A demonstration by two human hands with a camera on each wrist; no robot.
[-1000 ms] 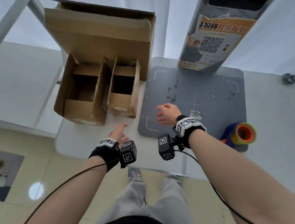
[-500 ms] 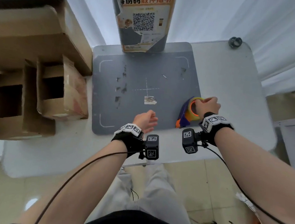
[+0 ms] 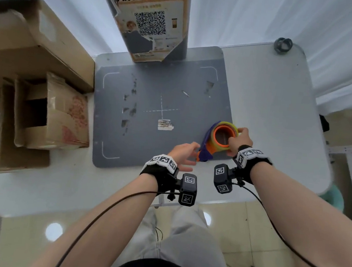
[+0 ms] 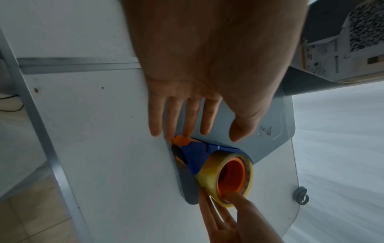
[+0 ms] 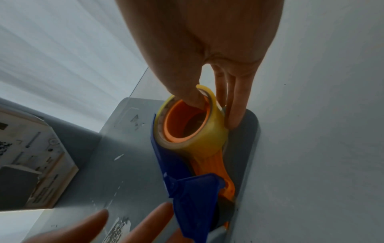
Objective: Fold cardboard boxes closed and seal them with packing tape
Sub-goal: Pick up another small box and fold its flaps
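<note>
Head view: barely started, cardboard boxes (image 3: 41,113) open, untaped, well away from both hands. Left wrist: left hand (image 4: 199,92) spread flat, fingertips at dispenser nose. Right wrist: right hand (image 5: 207,69) pinching tape dispenser (image 5: 193,136), thumb inside core.

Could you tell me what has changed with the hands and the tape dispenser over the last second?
The right hand crossed from the grey mat's middle to the tape dispenser and now pinches its roll, thumb inside the orange core. The left hand followed rightward, open, fingers reaching the dispenser's blade end. The dispenser remains on the mat's corner; the cardboard boxes remain open and untouched.
</note>
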